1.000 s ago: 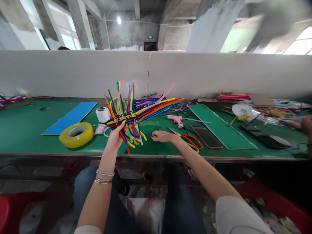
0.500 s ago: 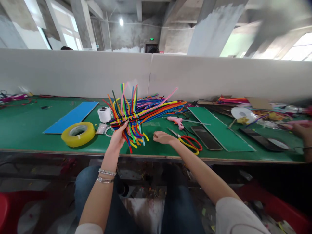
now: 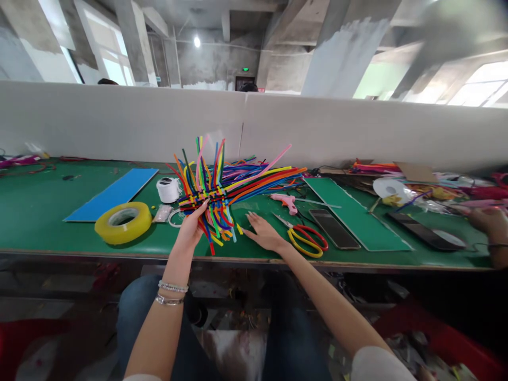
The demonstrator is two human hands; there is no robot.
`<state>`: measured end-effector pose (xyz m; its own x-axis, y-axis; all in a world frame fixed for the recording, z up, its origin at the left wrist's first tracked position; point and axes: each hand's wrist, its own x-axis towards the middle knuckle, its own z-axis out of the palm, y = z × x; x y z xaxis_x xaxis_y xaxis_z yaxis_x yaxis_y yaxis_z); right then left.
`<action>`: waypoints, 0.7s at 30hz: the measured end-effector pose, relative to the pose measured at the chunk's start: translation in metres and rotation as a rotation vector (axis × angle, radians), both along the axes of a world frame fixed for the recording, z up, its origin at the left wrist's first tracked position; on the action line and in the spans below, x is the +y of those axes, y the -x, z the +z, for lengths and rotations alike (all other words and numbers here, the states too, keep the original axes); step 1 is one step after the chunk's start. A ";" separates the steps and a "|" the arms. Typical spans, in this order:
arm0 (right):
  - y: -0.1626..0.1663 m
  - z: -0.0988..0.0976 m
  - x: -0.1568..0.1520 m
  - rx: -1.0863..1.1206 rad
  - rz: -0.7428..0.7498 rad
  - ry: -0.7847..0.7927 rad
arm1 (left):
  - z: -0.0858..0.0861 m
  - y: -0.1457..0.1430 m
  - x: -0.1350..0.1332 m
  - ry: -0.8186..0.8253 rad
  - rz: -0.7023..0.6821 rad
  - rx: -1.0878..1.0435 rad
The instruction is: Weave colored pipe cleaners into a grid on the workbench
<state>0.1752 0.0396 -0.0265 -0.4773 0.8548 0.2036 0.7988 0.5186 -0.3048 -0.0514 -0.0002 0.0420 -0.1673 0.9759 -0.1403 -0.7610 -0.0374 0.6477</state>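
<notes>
Your left hand [image 3: 190, 227] is clamping one woven bundle of pipe cleaners [image 3: 210, 203], held up over the bench edge; ends are fanning out unfinished, so more weaving looks called for. Your right hand [image 3: 264, 234] is lying open and empty on the green mat [image 3: 35, 211], beside one pair of scissors [image 3: 305, 241]. Farther off: one tape roll [image 3: 138, 225], one glue gun [image 3: 283, 202], one white spool [image 3: 168, 190].

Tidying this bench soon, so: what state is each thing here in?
Multicoloured woven pipe-cleaner bundle, held up, ends loose
Left hand, gripping the bundle
Right hand, flat on the green bench mat, empty
Red-and-yellow-handled steel scissors, blades closed, lying down
Pink plastic glue gun, lying on its side
Yellow tape roll, lying flat
</notes>
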 end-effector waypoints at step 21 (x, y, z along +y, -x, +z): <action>-0.020 0.042 -0.098 0.358 0.252 0.110 | 0.002 -0.001 -0.002 0.009 0.023 0.007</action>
<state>0.1951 -0.0582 0.0152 -0.5890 0.7471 0.3080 0.4860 0.6320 -0.6036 -0.0502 -0.0024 0.0436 -0.1905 0.9705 -0.1479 -0.7556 -0.0488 0.6532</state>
